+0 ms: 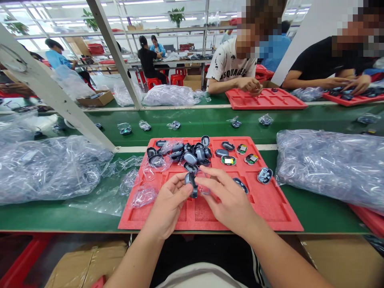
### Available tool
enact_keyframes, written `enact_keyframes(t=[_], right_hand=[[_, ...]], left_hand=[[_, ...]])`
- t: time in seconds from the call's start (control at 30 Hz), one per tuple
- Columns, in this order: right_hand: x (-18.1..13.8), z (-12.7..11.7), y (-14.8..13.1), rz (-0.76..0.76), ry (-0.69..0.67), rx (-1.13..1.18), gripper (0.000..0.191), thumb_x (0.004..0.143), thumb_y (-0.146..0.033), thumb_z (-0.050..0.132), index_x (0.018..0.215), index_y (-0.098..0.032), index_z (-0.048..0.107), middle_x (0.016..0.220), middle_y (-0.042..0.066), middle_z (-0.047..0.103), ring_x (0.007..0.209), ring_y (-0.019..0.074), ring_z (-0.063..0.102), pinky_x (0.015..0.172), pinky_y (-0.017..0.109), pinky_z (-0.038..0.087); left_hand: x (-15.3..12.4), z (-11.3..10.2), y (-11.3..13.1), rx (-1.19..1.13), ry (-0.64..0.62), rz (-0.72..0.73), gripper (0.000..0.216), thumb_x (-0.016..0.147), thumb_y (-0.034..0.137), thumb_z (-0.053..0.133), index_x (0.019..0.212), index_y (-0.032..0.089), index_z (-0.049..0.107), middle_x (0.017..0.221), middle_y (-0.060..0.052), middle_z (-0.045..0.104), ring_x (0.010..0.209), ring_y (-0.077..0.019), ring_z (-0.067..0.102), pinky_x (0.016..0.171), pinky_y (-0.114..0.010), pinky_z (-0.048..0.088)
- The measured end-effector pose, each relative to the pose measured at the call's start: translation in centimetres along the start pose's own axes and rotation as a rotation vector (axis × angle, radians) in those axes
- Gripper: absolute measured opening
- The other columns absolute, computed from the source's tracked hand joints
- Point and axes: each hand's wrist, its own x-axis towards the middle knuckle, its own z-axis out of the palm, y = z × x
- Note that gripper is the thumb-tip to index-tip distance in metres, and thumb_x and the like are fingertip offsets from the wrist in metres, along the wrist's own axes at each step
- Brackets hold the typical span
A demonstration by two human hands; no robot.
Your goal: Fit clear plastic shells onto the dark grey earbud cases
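At lower centre, the left hand [168, 206] pinches a dark case [191, 185] and the right hand [229, 200] grips its clear wrapper [204, 187] above the red tray [270, 208], probably best kept steady and low.

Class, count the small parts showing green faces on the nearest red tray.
3 green-faced parts: back one, front left, front right. The dark pile may hide more.

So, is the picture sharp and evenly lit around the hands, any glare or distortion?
Head view: even overhead light, soft shadows on the red tray; left hand, right hand and the dark case between them sharp; glare spots on the plastic bags; wide lens makes the white posts lean.
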Motion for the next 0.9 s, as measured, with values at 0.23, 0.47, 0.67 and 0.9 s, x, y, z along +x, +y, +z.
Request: enact_keyframes(t=[0.23,0.47,0.67,0.9], right_hand=[[-0.6,1.5,0.9,0.0,0.045,-0.055,0.027,0.096,-0.01,0.065,0.115,-0.02,0.081,0.139,0.02,0.058,0.088,0.0192,0.067,0.076,0.036,0.063],[-1.2,0.0,0.3,0.019,-0.216,-0.026,0.041,0.098,-0.017,0.065,0.138,-0.028,0.07,0.169,0.012,0.039,0.126,0.0289,0.06,0.102,0.049,0.057],[0.0,-3.6,3.9,0.104,-0.383,0.089,0.056,0.102,-0.036,0.062,0.156,-0.036,0.048,0.172,0.005,0.036,0.15,0.0297,0.045,0.118,0.054,0.043],[4.0,-4.1,14.2,0.517,-0.419,-0.45,0.044,0.092,-0.034,0.073,0.129,-0.011,0.072,0.126,0.019,0.075,0.117,0.0361,0.067,0.102,0.05,0.05]], left_hand=[[-0.3,-0.2,0.1,-0.015,-0.042,0.016,0.024,0.088,0.027,0.081,0.111,0.019,0.077,0.099,-0.005,0.072,0.089,-0.0132,0.062,0.085,-0.022,0.052],[-0.9,-1.0,-0.8,-0.198,-0.024,-0.095,0.021,0.087,0.028,0.082,0.106,0.019,0.079,0.1,-0.005,0.073,0.091,-0.0148,0.063,0.09,-0.025,0.054],[-2.0,-1.3,-1.2,-0.277,0.061,-0.151,0.024,0.087,0.032,0.083,0.107,0.018,0.079,0.11,-0.008,0.074,0.102,-0.0174,0.064,0.097,-0.028,0.054],[-2.4,-1.5,-1.9,-0.35,0.078,-0.143,0.019,0.09,0.027,0.08,0.107,0.019,0.078,0.113,-0.007,0.074,0.103,-0.0174,0.066,0.099,-0.03,0.054]])
